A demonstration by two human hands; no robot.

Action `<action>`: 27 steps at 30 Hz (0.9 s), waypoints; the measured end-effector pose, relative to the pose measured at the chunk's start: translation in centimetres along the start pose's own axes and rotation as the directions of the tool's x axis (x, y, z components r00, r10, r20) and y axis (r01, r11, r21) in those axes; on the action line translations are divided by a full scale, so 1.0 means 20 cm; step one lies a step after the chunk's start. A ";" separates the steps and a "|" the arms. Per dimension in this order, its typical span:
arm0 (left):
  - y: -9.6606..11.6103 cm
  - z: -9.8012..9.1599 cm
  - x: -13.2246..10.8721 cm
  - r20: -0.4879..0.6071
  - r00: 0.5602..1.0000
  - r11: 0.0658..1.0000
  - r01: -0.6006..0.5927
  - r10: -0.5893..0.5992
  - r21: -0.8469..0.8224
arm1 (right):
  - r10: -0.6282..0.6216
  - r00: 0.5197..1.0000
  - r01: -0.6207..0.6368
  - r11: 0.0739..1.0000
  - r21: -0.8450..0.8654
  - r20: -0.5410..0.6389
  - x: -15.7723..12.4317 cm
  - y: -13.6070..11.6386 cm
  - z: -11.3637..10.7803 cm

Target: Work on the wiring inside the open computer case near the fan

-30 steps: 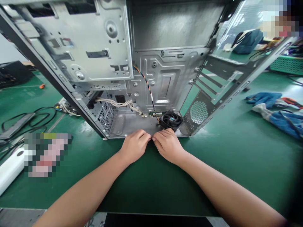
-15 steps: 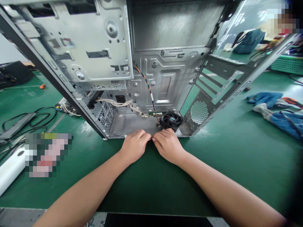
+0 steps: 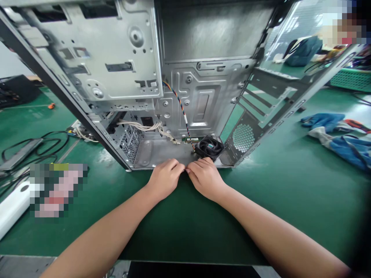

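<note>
An open grey metal computer case [image 3: 203, 88] stands on the green mat, its inside facing me. My left hand [image 3: 165, 178] and my right hand [image 3: 206, 177] rest side by side at the case's near bottom edge, fingers curled, fingertips touching each other; what they pinch, if anything, is hidden. Just beyond my right hand a small black fan [image 3: 209, 147] lies on the case floor. A multicoloured wire [image 3: 181, 108] runs down to it. White cables [image 3: 145, 126] lie to the left inside the case.
Black cables [image 3: 34, 148] and a white object [image 3: 11, 210] lie on the mat at the left. Blue cloth [image 3: 336, 133] lies at the right. A dark bag [image 3: 303, 50] and a green basket [image 3: 350, 79] sit at the far right.
</note>
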State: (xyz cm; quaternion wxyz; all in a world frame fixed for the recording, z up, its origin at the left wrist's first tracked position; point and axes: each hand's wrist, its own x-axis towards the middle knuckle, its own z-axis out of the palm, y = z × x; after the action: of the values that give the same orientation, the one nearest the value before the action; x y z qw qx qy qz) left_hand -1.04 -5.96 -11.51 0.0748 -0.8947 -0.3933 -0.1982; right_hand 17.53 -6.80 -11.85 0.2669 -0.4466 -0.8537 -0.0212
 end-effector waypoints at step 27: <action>0.00 -0.01 0.01 0.042 0.999 0.999 0.013 -0.014 0.035 | 0.013 1.000 -0.013 1.000 0.004 0.020 0.00 0.00 0.00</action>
State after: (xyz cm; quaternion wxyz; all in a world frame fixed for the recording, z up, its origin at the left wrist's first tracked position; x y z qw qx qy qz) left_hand -1.02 -5.91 -11.22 0.0807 -0.8945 -0.4043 -0.1727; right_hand 17.53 -6.85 -11.86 0.2593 -0.4520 -0.8534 -0.0134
